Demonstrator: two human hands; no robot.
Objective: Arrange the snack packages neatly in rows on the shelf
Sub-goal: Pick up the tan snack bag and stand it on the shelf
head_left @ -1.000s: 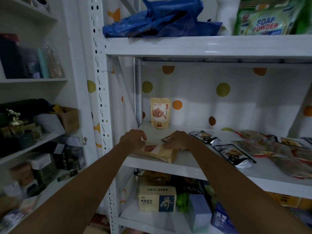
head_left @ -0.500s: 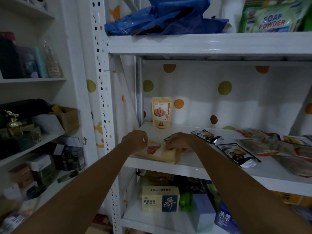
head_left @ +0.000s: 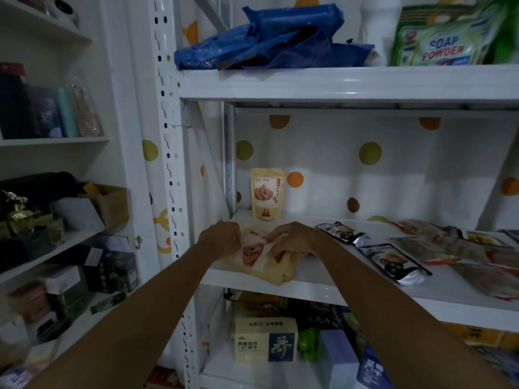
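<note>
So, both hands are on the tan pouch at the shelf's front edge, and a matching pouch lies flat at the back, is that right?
Not quite: the head view shows the back pouch standing upright, not lying flat. The left hand and right hand are on the front pouch.

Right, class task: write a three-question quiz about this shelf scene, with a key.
1. True or false: the back pouch stands upright.
2. The left hand and right hand hold: A) soap powder B) front pouch C) blue bag.
3. Fill in: the dark packets lie ___ on the shelf.
Key: 1 true; 2 B; 3 flat.
</note>
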